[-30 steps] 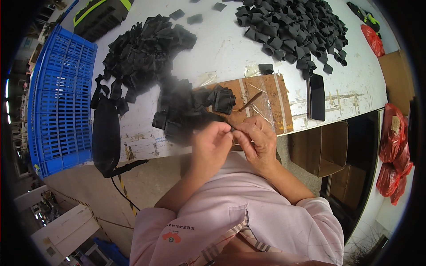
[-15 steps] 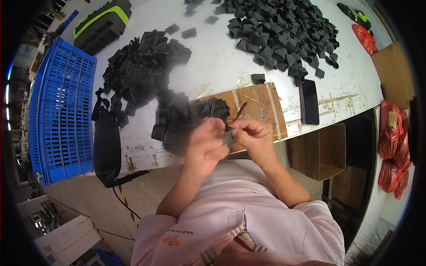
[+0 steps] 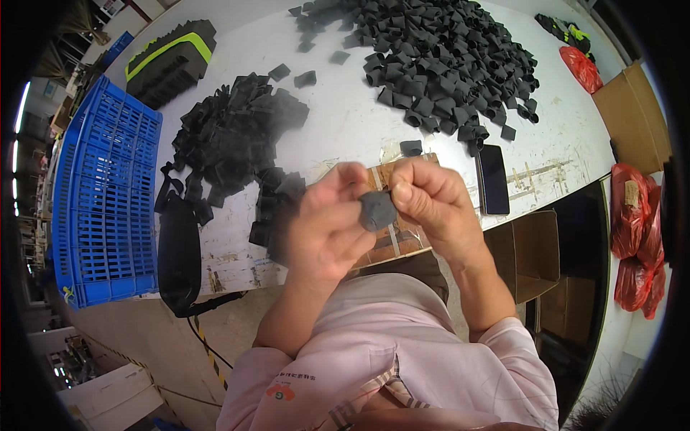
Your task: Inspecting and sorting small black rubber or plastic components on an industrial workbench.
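Head view: a small dark piece (image 3: 378, 210) is being worked between both hands, over the near edge of the table (image 3: 338, 100). It's pinched by the right hand (image 3: 438, 201), thumb against finger. The left hand (image 3: 327, 226) is blurred and half-curled, fingertips at the piece's other side; can't tell if it's gripped there. Looks like mid-handling, so a steady right-hand pinch is probably called for. A dark heap (image 3: 230, 136) is spread beyond the left hand.

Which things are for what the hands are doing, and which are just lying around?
Probably for the job:
small dark piece, between the left hand and right hand
left pile of dark pieces
right pile of dark pieces

Probably just lying around:
phone
blue basket
red bags
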Action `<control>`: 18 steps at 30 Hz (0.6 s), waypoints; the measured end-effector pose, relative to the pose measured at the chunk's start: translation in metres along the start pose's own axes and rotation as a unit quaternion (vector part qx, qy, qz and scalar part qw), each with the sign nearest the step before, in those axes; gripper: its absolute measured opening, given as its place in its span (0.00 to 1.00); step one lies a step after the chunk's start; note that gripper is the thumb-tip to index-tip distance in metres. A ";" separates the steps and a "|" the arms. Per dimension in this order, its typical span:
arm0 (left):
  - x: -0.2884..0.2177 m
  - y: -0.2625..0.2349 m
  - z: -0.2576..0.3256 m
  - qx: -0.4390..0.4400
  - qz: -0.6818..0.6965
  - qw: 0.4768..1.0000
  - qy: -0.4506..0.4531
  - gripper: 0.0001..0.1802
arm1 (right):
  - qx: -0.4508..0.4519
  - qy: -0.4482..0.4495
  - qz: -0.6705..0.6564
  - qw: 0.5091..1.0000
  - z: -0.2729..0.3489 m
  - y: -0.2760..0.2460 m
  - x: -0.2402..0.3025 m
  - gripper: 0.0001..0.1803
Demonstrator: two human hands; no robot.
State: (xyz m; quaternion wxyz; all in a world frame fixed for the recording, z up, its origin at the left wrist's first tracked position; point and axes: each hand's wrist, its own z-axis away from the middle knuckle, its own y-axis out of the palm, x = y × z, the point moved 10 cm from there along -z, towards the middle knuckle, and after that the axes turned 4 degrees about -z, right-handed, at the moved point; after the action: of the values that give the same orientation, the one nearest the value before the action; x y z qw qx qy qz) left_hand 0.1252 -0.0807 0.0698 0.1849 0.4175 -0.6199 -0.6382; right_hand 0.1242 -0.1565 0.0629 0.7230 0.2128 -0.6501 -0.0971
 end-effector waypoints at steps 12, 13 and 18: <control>-0.002 -0.054 0.008 -0.210 -0.216 0.952 0.054 0.14 | 0.060 0.027 0.010 0.998 -0.013 -0.016 -0.033 0.14; -0.016 -0.051 0.015 -0.237 -0.378 0.892 0.072 0.17 | 0.062 0.018 0.027 0.998 -0.013 -0.017 -0.030 0.14; -0.026 0.009 0.006 -0.058 -0.669 0.715 0.195 0.16 | 0.030 -0.029 0.118 0.992 -0.011 -0.019 -0.017 0.14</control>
State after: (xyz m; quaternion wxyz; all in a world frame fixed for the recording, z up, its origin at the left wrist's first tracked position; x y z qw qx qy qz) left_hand 0.1333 -0.0584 0.0851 -0.1496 0.8268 -0.0909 -0.5345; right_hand 0.1356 -0.1643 0.0391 0.7035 0.1529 -0.6940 0.0021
